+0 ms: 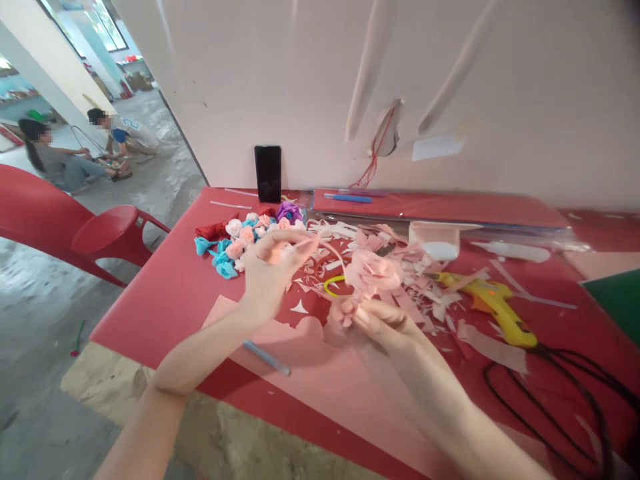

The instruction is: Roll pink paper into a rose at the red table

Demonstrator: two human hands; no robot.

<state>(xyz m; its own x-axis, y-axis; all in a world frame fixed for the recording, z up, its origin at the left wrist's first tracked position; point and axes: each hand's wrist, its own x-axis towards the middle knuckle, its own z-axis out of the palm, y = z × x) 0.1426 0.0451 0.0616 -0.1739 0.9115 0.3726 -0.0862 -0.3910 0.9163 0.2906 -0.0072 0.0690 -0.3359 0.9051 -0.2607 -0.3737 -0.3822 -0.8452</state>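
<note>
My left hand (270,273) is raised over the table, thumb and fingertips pinched on the end of a thin pink paper strip (334,251) that curves to the right. My right hand (395,327) grips a small pink paper flower (344,311) between thumb and fingers. Just above those fingers is a larger pink paper rose (376,271); whether the hand also bears it, I cannot tell. Behind my left hand lies a heap of small paper roses (247,235) in pink, white, blue, red and purple. Yellow-handled scissors (334,285) lie partly hidden among paper scraps.
A yellow glue gun (500,307) with a black cord (555,373) lies at right. Pink paper sheet (320,360) and a blue pen (267,358) are in front. A phone (269,175) leans on the white panel. Red chairs (107,230) and two seated people are at left.
</note>
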